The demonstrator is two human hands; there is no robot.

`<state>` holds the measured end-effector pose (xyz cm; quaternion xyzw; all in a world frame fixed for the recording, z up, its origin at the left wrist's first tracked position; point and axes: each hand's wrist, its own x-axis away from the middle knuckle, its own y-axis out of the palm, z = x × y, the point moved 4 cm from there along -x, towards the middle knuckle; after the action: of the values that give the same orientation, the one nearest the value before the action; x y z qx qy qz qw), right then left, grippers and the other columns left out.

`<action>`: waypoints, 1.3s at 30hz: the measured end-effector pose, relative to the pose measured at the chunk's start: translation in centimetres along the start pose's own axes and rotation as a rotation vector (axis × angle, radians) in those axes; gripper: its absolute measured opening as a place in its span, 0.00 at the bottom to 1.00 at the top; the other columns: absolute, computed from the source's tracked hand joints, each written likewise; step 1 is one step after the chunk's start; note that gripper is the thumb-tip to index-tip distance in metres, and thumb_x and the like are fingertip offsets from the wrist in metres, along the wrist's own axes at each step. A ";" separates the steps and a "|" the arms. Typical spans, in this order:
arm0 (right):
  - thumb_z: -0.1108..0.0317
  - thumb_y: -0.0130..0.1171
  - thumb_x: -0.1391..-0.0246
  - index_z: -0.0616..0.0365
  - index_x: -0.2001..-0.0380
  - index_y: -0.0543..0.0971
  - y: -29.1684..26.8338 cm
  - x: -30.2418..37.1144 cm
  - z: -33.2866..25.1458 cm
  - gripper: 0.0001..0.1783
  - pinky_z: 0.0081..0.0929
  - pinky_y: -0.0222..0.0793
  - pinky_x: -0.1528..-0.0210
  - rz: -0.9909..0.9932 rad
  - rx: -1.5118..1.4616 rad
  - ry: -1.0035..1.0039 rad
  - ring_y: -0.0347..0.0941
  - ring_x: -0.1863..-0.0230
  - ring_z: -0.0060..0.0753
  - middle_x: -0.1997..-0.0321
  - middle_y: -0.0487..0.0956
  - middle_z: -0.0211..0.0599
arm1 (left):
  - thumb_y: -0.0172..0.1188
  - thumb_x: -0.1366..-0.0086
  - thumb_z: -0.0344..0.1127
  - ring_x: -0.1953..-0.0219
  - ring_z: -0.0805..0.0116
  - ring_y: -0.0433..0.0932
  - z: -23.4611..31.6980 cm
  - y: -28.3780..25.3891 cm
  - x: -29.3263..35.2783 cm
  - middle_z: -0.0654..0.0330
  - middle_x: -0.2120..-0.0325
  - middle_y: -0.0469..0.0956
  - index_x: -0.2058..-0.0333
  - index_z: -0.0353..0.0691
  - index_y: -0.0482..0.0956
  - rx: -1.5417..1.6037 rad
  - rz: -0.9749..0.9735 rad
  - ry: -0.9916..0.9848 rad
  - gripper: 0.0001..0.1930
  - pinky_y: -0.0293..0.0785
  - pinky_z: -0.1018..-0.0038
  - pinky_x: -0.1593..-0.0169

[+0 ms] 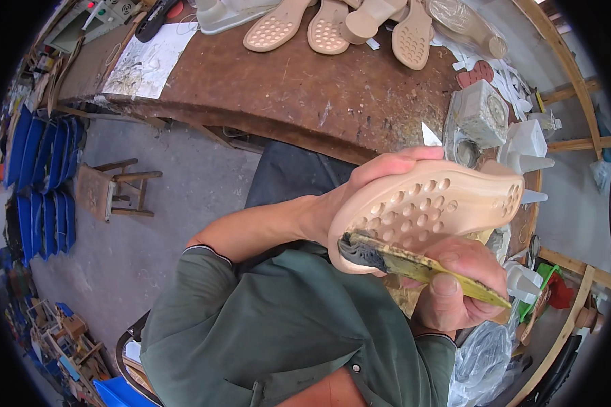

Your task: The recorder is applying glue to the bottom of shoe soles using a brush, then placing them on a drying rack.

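Beige sole (428,207) clamped in my left fingers (387,166), pitted side up; my right fingers (455,285) wrap the brush (414,264), bristles touching its heel edge.

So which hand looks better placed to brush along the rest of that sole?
Probably the right hand: it already grips the brush, bristles on the sole's edge. The left hand is busy holding the sole.

Brown worn wooden surface (285,81) curves across the top, scuffed and stained. Grey concrete floor (115,251) below it. Small wooden stool (112,190) stands on the floor at left. Blue crates (41,176) stacked along left edge. Wooden frame rails (563,61) on the right. Bright even daylight.
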<state>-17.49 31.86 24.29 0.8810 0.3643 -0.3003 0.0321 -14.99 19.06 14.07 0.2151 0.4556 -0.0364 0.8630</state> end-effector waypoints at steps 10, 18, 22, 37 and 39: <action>0.76 0.68 0.62 0.65 0.65 0.74 -1.4 -1.9 0.4 0.18 0.29 0.69 0.80 -0.355 -0.017 -0.088 0.75 0.81 0.37 0.78 0.78 0.44 | 0.75 0.59 0.39 0.37 0.52 0.52 -0.2 0.8 -0.2 0.42 0.39 0.43 0.39 0.44 0.37 0.155 -0.154 -0.126 0.58 0.57 0.60 0.39; 0.77 0.68 0.63 0.65 0.65 0.75 -2.1 -3.1 0.8 0.18 0.26 0.67 0.81 -0.502 -0.104 -0.119 0.74 0.81 0.37 0.75 0.78 0.45 | 0.74 0.59 0.36 0.38 0.50 0.53 0.0 0.5 -0.5 0.43 0.38 0.42 0.39 0.46 0.37 0.138 -0.248 -0.288 0.57 0.59 0.60 0.40; 0.76 0.68 0.64 0.65 0.66 0.76 -2.9 -3.8 1.1 0.17 0.25 0.66 0.82 -0.578 -0.076 -0.139 0.74 0.81 0.35 0.75 0.78 0.44 | 0.75 0.60 0.34 0.37 0.49 0.53 -0.3 0.5 -0.6 0.42 0.38 0.40 0.38 0.51 0.38 0.200 -0.253 -0.407 0.58 0.60 0.59 0.40; 0.72 0.57 0.49 0.68 0.67 0.75 -6.5 -4.3 5.5 0.09 0.19 0.66 0.82 0.198 -0.167 0.204 0.72 0.84 0.28 0.80 0.76 0.43 | 0.62 0.53 0.57 0.44 0.52 0.65 -3.3 -4.2 -2.0 0.46 0.45 0.63 0.41 0.38 0.53 0.621 0.608 -0.667 0.46 0.65 0.59 0.43; 0.73 0.55 0.46 0.69 0.61 0.72 -6.4 -4.1 6.9 0.11 0.17 0.67 0.81 0.390 -0.217 0.279 0.71 0.84 0.26 0.80 0.75 0.41 | 0.41 0.46 0.68 0.46 0.51 0.67 -3.2 -4.7 -2.6 0.42 0.45 0.62 0.39 0.39 0.53 0.690 0.616 -0.552 0.44 0.65 0.57 0.45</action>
<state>-27.46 32.05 21.90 0.9588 0.2184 -0.1231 0.1333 -20.17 15.69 12.99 0.5921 0.0893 0.0156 0.8008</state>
